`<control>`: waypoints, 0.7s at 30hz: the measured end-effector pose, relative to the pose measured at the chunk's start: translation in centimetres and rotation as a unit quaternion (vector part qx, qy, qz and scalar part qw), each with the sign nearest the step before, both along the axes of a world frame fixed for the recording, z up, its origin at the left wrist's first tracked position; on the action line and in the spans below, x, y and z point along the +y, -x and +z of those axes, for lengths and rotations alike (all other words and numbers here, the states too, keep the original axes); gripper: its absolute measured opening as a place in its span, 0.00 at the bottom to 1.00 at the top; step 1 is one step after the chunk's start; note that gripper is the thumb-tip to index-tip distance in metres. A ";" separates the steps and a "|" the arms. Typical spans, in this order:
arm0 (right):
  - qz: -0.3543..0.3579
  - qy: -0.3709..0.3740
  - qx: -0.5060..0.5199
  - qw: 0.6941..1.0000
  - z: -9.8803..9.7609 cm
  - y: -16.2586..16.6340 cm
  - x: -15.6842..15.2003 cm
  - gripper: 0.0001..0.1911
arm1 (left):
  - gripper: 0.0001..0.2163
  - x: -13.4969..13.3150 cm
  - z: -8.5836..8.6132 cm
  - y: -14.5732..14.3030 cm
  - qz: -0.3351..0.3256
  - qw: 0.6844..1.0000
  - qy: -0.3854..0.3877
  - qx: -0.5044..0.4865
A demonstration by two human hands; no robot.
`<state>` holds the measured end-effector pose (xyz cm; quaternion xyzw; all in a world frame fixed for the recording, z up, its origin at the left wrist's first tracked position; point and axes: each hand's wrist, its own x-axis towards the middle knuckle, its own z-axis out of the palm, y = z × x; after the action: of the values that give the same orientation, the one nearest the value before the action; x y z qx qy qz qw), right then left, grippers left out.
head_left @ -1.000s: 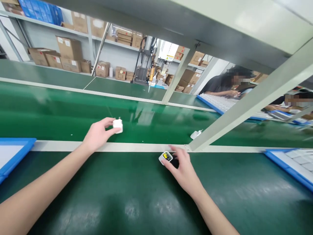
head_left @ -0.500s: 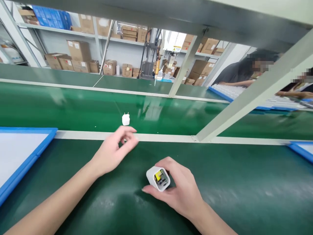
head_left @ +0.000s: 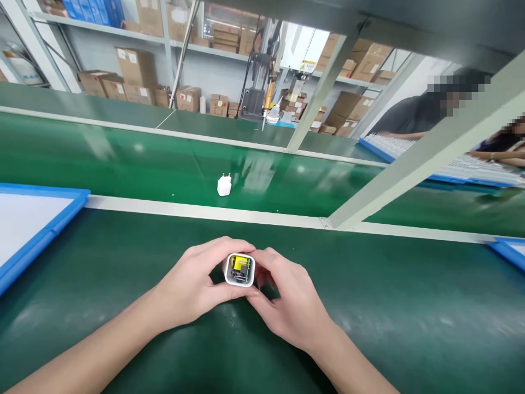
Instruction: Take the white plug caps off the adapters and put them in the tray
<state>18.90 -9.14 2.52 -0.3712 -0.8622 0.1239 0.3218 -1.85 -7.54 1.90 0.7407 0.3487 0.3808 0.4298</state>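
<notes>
Just gone from a one-handed to a two-handed hold, gripping the open white housing [head_left: 239, 283] between left hand [head_left: 197, 278] and right hand [head_left: 294, 298] over the counter [head_left: 377, 312], so presumably steadier, with white plug [head_left: 224, 186] lying untouched beyond the hands on green belt [head_left: 164, 174].

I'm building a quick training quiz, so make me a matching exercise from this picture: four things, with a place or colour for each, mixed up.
1. Open white housing
2. Two-pin white plug piece
3. Cardboard boxes
4. Left tray's edging

A. Blue
B. On the green belt, beyond the pale rail
C. Between the left hand and right hand
D. At the back shelving

Pairs: 1-C, 2-B, 3-D, 4-A
</notes>
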 end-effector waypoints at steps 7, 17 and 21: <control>0.021 0.119 0.070 0.990 -0.2 0.1 0.4 0.13 | 0.21 0.8 -2.2 0.9 -0.057 0.994 0.096 -0.017; 0.000 0.289 0.162 0.943 -0.1 0.7 0.7 0.11 | 0.09 0.7 -1.9 1.3 -0.108 0.973 0.188 0.079; 0.001 0.322 0.182 0.929 -0.2 0.7 0.7 0.11 | 0.08 0.7 -2.1 1.1 -0.112 0.975 0.165 0.098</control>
<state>18.17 -8.42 2.28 -0.4255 -0.7026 0.4607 0.3362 -2.97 -6.85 -0.19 0.7280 0.3616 0.1928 0.5496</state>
